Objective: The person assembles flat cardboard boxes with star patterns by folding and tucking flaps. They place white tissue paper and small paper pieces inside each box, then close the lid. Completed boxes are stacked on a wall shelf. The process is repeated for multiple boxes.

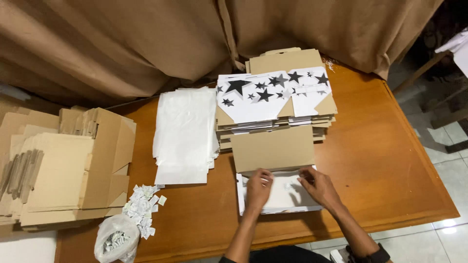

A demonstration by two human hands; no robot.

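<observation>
Fingers (pixel 265 176) spread flat, gripping nothing, both hands pressing white box (pixel 279 196) at near table (pixel 390 160) edge (before star-printed stack (pixel 273 92)); light, stiff card, creasable, best held by edges.

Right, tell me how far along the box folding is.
Done: some assembled brown boxes sit at the table's left. In hand: both hands, left hand and right hand, press on a white box with its brown lid up. Left: a tall stack of flat star-printed blanks behind it.
</observation>
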